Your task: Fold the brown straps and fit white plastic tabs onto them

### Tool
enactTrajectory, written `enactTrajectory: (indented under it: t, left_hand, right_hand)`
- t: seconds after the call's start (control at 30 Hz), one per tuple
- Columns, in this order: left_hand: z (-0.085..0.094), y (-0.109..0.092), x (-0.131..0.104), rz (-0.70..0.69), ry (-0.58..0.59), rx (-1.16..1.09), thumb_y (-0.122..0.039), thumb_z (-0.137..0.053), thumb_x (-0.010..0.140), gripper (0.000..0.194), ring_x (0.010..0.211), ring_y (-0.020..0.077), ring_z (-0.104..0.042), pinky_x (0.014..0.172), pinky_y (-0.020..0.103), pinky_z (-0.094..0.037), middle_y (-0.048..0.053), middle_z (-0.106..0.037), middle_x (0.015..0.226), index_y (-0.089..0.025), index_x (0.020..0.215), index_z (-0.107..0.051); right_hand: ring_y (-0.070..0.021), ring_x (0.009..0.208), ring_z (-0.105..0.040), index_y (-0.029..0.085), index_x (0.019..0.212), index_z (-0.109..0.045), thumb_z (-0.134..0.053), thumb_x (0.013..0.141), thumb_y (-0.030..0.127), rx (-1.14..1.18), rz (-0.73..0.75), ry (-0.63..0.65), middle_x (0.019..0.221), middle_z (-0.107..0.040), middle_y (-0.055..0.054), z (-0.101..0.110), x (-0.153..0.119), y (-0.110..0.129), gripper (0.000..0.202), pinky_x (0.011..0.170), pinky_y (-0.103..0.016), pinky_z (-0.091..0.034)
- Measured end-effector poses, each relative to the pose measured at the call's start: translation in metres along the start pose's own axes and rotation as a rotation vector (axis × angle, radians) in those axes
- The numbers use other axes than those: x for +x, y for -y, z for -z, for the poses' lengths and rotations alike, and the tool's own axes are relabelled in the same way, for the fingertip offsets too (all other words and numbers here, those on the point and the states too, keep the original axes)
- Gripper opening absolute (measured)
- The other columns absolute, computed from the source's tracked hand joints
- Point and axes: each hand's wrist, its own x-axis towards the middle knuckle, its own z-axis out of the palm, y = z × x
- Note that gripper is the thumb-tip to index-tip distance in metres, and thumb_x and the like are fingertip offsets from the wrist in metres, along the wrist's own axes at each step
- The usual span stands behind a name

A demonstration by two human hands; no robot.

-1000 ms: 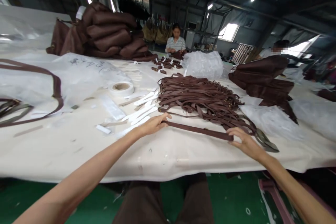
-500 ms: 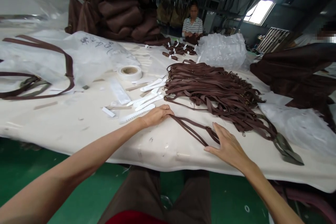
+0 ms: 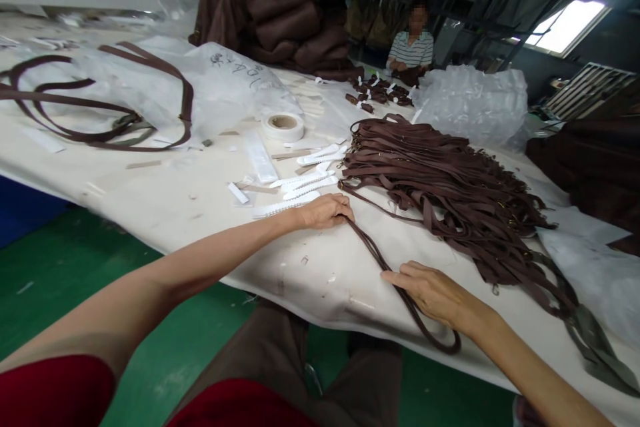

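A long brown strap (image 3: pixel 369 245), doubled into a loop, runs between my hands above the front of the table. My left hand (image 3: pixel 326 211) is closed on its upper end. Farther down, my right hand (image 3: pixel 433 290) is closed round the strands with its index finger stretched along them; the looped end hangs out below, near the table edge. Just beyond my hands lies a big pile of brown straps (image 3: pixel 430 173) with small metal fittings. Several white toothed strips (image 3: pixel 307 187) lie beside my left hand.
A roll of white tape (image 3: pixel 299 129) sits behind the strips. Loose straps (image 3: pixel 187 103) lie on plastic at the left. Stacked brown bags (image 3: pixel 285 20) and clear plastic (image 3: pixel 473 97) stand farther back. A person in a striped top (image 3: pixel 413 50) works across the table (image 3: pixel 165 197).
My right hand has gone from open beside the loop to closed round the strap. The spread strands are now drawn together, the loop end reaching lower. The view has shifted left.
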Motion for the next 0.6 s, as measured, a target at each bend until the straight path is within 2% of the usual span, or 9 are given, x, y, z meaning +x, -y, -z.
enactTrajectory:
  t: [0.1,0.17,0.27,0.37,0.43,0.47,0.53,0.6]
  left_hand:
    - [0.001,-0.001,0.002,0.001,0.02,-0.004,-0.015,-0.06,0.09,0.02,0.091,0.0175,-0.059,0.088,0.024,-0.046,0.005,-0.061,0.09,-0.021,0.103,-0.074]
    - [0.001,-0.001,0.002,0.009,0.032,-0.008,-0.015,-0.061,0.089,0.02,0.092,0.0174,-0.059,0.089,0.023,-0.047,0.004,-0.061,0.09,-0.022,0.102,-0.075]
    - [0.002,0.0,0.004,0.025,0.055,-0.018,-0.015,-0.061,0.089,0.022,0.095,0.0173,-0.059,0.09,0.023,-0.047,0.004,-0.062,0.092,-0.023,0.103,-0.075]
    - [0.004,0.0,0.005,0.039,0.081,-0.027,-0.014,-0.062,0.088,0.023,0.098,0.0179,-0.059,0.092,0.022,-0.046,0.003,-0.062,0.093,-0.025,0.103,-0.075]
    - [0.005,-0.002,0.007,0.046,0.098,-0.032,-0.013,-0.062,0.087,0.023,0.099,0.0183,-0.059,0.09,0.022,-0.046,0.003,-0.062,0.092,-0.025,0.103,-0.074]
    - [0.005,-0.004,0.007,0.049,0.106,-0.033,-0.013,-0.062,0.087,0.023,0.098,0.0184,-0.06,0.089,0.022,-0.047,0.003,-0.062,0.091,-0.025,0.103,-0.074]
    - [0.005,-0.008,0.009,0.059,0.119,-0.031,-0.012,-0.062,0.087,0.023,0.096,0.0183,-0.06,0.086,0.022,-0.047,0.003,-0.062,0.091,-0.024,0.103,-0.073]
    - [0.005,-0.014,0.01,0.072,0.128,-0.026,-0.012,-0.061,0.086,0.024,0.094,0.018,-0.061,0.084,0.022,-0.047,0.002,-0.062,0.091,-0.024,0.103,-0.072]
  right_hand:
    - [-0.016,0.078,-0.054,0.027,0.127,-0.058,-0.036,0.077,-0.013,-0.062,0.116,0.076,0.084,-0.056,-0.001,0.011,0.008,-0.008,0.068,0.065,-0.025,-0.04]
    - [-0.017,0.081,-0.054,0.027,0.119,-0.061,-0.04,0.083,-0.009,-0.134,0.17,0.065,0.087,-0.057,-0.001,0.012,0.014,-0.013,0.055,0.068,-0.027,-0.041]
    - [-0.0195,0.091,-0.055,0.023,0.094,-0.065,-0.049,0.09,0.001,-0.224,0.251,0.028,0.097,-0.061,-0.004,0.011,0.023,-0.019,0.027,0.076,-0.031,-0.041]
    - [-0.0233,0.118,-0.051,0.021,0.083,-0.062,-0.051,0.092,0.004,-0.231,0.377,-0.015,0.113,-0.064,-0.006,0.01,0.03,-0.028,0.022,0.087,-0.035,-0.041]
    - [-0.0224,0.127,-0.047,0.02,0.082,-0.062,-0.047,0.094,0.003,-0.21,0.429,-0.034,0.108,-0.066,-0.005,0.009,0.034,-0.033,0.025,0.092,-0.035,-0.039]
    - [-0.0212,0.123,-0.05,0.02,0.082,-0.062,-0.045,0.094,0.003,-0.202,0.428,-0.041,0.099,-0.066,-0.005,0.009,0.037,-0.034,0.027,0.094,-0.035,-0.039]
    - [-0.0189,0.101,-0.058,0.02,0.08,-0.061,-0.042,0.095,0.003,-0.215,0.359,-0.072,0.082,-0.063,-0.003,0.007,0.043,-0.034,0.029,0.096,-0.035,-0.037]
    - [-0.0174,0.08,-0.056,0.02,0.079,-0.061,-0.041,0.096,0.004,-0.249,0.236,-0.136,0.074,-0.058,-0.001,0.002,0.05,-0.029,0.03,0.097,-0.037,-0.036]
